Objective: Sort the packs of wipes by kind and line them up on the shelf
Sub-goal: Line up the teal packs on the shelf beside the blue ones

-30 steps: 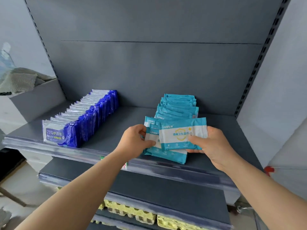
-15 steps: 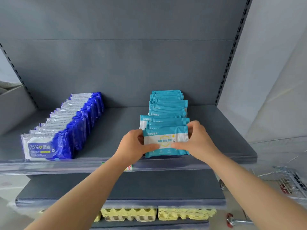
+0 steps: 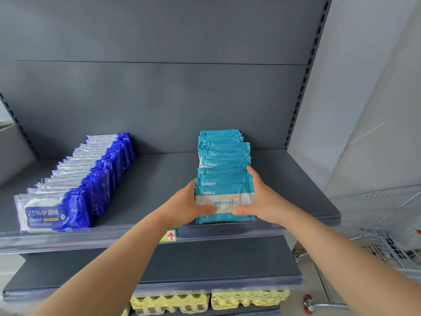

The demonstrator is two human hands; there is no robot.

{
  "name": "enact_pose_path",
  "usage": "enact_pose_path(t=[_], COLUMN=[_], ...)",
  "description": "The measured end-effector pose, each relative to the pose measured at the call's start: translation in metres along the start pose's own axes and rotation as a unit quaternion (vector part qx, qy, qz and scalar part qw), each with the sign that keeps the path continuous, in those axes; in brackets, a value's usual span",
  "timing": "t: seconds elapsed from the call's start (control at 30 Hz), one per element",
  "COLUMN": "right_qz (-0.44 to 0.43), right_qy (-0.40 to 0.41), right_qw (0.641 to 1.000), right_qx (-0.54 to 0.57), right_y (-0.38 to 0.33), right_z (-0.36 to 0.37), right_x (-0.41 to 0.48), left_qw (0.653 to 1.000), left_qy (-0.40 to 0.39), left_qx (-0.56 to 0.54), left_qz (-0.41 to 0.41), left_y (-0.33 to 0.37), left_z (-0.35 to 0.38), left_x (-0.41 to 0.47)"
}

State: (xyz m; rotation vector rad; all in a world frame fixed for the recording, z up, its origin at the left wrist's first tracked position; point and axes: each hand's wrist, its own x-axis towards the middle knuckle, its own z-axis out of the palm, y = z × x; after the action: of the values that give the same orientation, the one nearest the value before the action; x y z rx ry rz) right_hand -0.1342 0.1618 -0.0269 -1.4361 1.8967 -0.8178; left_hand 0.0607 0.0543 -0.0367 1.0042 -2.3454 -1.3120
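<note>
A row of flat teal plastic wipe packs [image 3: 224,169] is lined up on the dark grey metal shelf [image 3: 159,179], its front packs clasped from both sides: the left hand [image 3: 189,207] and right hand [image 3: 259,201] each keep a closed grip on them. A row of blue-and-white wipe packs [image 3: 75,185] stands well apart to the left.

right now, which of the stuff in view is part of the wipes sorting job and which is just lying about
Part of the job:
- teal wipe packs, front pack in a two-hand grip
- dark blue 75% alcohol wipe packs
- left hand
- right hand
- grey shelf

Just lying about:
- yellow egg trays
- wire cart
- red arrow tag
</note>
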Motion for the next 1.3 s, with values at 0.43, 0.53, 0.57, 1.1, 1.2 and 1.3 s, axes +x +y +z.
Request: enact_pose_path(t=[0.43, 0.53, 0.57, 1.1, 1.2, 1.3], right_qz=[0.011, -0.011, -0.013, 0.004, 0.044, 0.062], right_qy=[-0.064, -0.030, -0.019, 0.069, 0.091, 0.037], right_qw=[0.996, 0.998, 0.998, 0.990, 0.987, 0.977], right_qx=[0.065, 0.063, 0.063, 0.126, 0.123, 0.202], right_y=[-0.001, -0.009, -0.011, -0.003, -0.009, -0.011], right_z=[-0.012, -0.026, -0.030, -0.038, -0.046, -0.044], right_x=[0.007, 0.000, -0.001, 0.051, 0.073, 0.095], left_qw=[0.993, 0.988, 0.986, 0.961, 0.959, 0.956], left_qy=[-0.036, 0.041, 0.070, 0.195, 0.191, 0.146], left_qx=[-0.098, -0.138, -0.141, -0.154, -0.152, -0.204], left_qz=[-0.045, -0.052, -0.062, -0.126, -0.145, -0.149], left_y=[0.010, 0.019, 0.022, 0.046, 0.051, 0.055], left_z=[-0.002, -0.005, -0.003, -0.007, -0.015, -0.013], left_x=[0.000, 0.000, 0.002, 0.058, 0.077, 0.087])
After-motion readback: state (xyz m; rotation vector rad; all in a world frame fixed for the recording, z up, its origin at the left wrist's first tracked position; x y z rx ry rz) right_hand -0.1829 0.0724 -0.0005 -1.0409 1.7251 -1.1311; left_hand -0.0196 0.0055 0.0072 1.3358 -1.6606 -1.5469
